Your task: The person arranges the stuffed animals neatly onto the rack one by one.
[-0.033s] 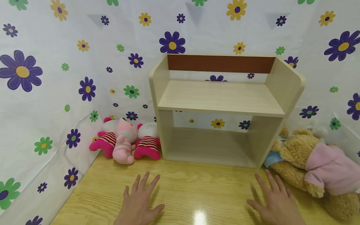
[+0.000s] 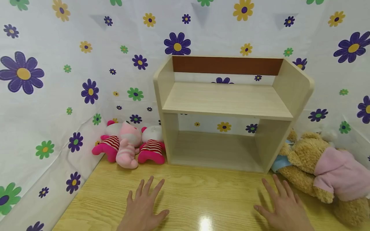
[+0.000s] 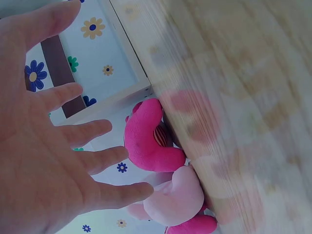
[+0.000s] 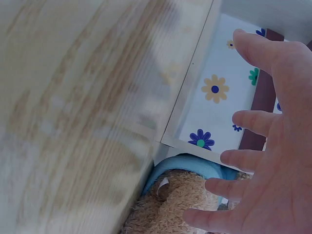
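My left hand (image 2: pixel 143 208) hovers palm down over the front left of the wooden table (image 2: pixel 199 195), fingers spread and holding nothing. Beyond its fingertips sit several plush toys: a pink and white one (image 2: pixel 127 157) between two with striped shirts and bright pink bottoms, one of them the right-hand striped plush (image 2: pixel 151 150). My right hand (image 2: pixel 284 208) is spread the same way at the front right, also holding nothing. Close to its right lie brown teddy bears, one in a pink top (image 2: pixel 338 170) and one in a light blue garment (image 2: pixel 279 163), partly hidden behind the other.
A pale two-tier wooden shelf (image 2: pixel 228 99) with a brown back strip (image 2: pixel 228 65) stands at the back of the table between the toy groups. Both its tiers hold nothing. White flower-printed cloth (image 2: pixel 115 48) hangs behind and along the sides.
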Available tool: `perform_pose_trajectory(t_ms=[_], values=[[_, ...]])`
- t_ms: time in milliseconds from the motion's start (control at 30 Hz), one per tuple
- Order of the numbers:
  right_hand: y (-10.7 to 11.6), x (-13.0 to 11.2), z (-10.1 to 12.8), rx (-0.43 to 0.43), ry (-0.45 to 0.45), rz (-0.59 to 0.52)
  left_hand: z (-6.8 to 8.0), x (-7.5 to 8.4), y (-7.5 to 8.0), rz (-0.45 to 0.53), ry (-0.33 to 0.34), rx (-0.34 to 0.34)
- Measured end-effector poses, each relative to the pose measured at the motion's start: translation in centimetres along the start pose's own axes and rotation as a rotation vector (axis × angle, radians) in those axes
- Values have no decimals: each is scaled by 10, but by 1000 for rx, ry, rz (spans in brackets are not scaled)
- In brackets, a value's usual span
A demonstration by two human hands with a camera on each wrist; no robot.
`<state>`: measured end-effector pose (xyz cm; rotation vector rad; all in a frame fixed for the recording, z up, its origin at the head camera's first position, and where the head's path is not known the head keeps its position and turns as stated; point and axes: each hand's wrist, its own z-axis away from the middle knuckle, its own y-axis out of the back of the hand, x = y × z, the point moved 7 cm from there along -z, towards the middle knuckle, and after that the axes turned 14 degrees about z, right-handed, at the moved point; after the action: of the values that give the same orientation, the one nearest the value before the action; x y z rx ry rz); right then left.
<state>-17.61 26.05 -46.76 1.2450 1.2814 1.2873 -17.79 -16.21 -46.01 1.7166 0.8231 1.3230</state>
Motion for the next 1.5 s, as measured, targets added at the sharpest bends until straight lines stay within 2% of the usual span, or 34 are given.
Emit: perform_pose_trajectory(t_ms=[167,300,467,600,700,833,867,933,1033,1133,1233,1367,1500], values=[[-1,2,1,-1,2,-13,0,1,1,13,2,-5],[9,6,4,67,15,-100,-2,2,3,13,-19,28],[28,18,13,129,-63,-173,-6,4,8,31,-55,84],[57,30,23,407,-91,-157,-7,4,11,64,-83,120],[81,41,31,683,-43,-126,-10,5,15,144,-110,165],[102,64,38,905,-29,-97,-20,4,26,335,-129,283],[106,70,39,939,-39,-100,-23,4,31,386,-131,319],[109,83,39,1018,-37,-147,-31,4,40,479,-155,397],[107,104,39,1088,-85,-257,-45,6,54,580,-188,483],[102,124,38,1089,-156,-358,-62,10,66,665,-217,541],[98,140,34,998,-229,-377,-80,16,74,724,-231,561],[94,155,27,879,-261,-365,-100,23,79,762,-216,563],[91,161,22,880,-227,-342,-116,30,82,783,-235,574]])
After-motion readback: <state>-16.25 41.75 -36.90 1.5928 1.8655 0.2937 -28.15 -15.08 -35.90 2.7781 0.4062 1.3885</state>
